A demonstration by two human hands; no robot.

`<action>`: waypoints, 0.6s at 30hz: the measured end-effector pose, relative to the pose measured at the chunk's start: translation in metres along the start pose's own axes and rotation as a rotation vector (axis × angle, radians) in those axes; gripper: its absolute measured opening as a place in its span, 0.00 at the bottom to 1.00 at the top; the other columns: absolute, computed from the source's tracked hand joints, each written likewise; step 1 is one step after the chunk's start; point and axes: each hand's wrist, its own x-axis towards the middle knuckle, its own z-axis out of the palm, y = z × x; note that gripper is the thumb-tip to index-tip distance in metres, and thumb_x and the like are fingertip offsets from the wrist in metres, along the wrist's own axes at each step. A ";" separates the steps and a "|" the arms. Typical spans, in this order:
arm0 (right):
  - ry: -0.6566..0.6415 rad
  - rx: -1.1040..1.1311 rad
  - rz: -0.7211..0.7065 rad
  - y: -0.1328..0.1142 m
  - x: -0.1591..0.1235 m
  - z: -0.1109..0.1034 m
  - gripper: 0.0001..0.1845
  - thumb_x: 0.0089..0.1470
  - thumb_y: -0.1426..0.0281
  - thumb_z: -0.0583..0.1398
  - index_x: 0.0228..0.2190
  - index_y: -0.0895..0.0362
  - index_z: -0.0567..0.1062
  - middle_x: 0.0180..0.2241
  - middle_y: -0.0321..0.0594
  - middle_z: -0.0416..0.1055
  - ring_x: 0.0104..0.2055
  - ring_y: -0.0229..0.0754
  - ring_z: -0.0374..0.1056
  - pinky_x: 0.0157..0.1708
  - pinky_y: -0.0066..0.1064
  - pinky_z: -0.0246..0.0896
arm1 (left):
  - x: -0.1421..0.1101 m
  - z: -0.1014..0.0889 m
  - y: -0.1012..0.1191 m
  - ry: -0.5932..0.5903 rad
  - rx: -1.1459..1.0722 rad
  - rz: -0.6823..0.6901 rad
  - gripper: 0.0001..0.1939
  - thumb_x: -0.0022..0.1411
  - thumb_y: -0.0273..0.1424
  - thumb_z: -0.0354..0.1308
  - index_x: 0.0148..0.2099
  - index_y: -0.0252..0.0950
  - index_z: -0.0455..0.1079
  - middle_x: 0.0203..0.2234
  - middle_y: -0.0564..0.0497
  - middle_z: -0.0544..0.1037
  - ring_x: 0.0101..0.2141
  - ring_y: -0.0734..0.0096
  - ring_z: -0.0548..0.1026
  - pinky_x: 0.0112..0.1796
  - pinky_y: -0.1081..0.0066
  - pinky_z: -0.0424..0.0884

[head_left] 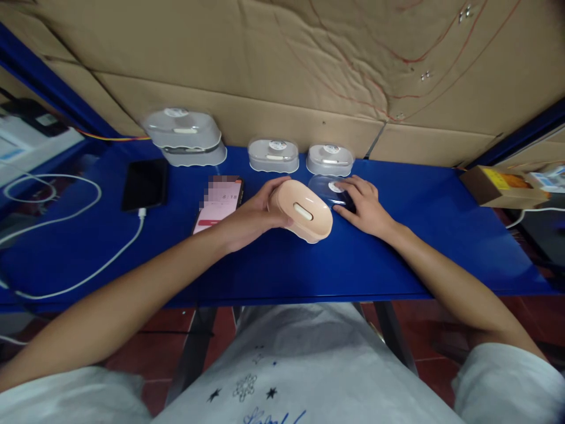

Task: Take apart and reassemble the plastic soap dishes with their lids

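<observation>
View over a blue table (286, 277). The left hand (258, 218) is closed around 1 end of the peach container (309, 203), tilted above the tabletop. The right hand (366, 206) has its fingers partly spread on the clear cover (321, 187); I cannot tell whether they grip it. That cover is off and just beyond the container. Behind, 2 grey containers (273, 156) (330, 160) and a stack of 2 (189, 132) appear covered.

Blue table (353, 268) with 2 phones (145, 184), grey containers (273, 159), clear lid (320, 187)
</observation>
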 end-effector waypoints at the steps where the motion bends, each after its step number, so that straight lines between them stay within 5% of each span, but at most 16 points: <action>1: -0.001 0.005 -0.014 -0.002 0.000 -0.001 0.33 0.66 0.47 0.59 0.64 0.51 0.68 0.64 0.55 0.67 0.71 0.68 0.58 0.68 0.71 0.49 | 0.000 0.001 -0.001 -0.012 0.001 -0.008 0.45 0.44 0.23 0.76 0.64 0.49 0.68 0.62 0.49 0.73 0.67 0.45 0.65 0.62 0.47 0.71; 6: -0.031 0.074 -0.015 -0.011 -0.002 -0.010 0.34 0.66 0.45 0.58 0.64 0.51 0.67 0.65 0.56 0.63 0.66 0.64 0.64 0.59 0.62 0.68 | 0.000 0.001 -0.008 -0.059 0.045 -0.083 0.43 0.47 0.26 0.77 0.64 0.46 0.66 0.62 0.45 0.72 0.67 0.42 0.66 0.62 0.42 0.69; 12: 0.140 0.289 0.075 -0.022 -0.004 -0.011 0.29 0.72 0.48 0.52 0.65 0.49 0.67 0.63 0.52 0.66 0.64 0.56 0.67 0.65 0.58 0.65 | 0.002 0.000 -0.012 -0.059 0.118 0.010 0.46 0.48 0.29 0.79 0.66 0.45 0.63 0.65 0.44 0.71 0.68 0.46 0.65 0.67 0.44 0.62; 18: 0.009 0.293 -0.197 -0.059 -0.015 -0.012 0.36 0.70 0.51 0.58 0.72 0.46 0.57 0.70 0.52 0.58 0.74 0.59 0.55 0.71 0.60 0.56 | 0.003 -0.002 -0.013 -0.046 0.142 0.025 0.49 0.48 0.33 0.81 0.69 0.45 0.63 0.63 0.43 0.74 0.65 0.45 0.69 0.65 0.43 0.63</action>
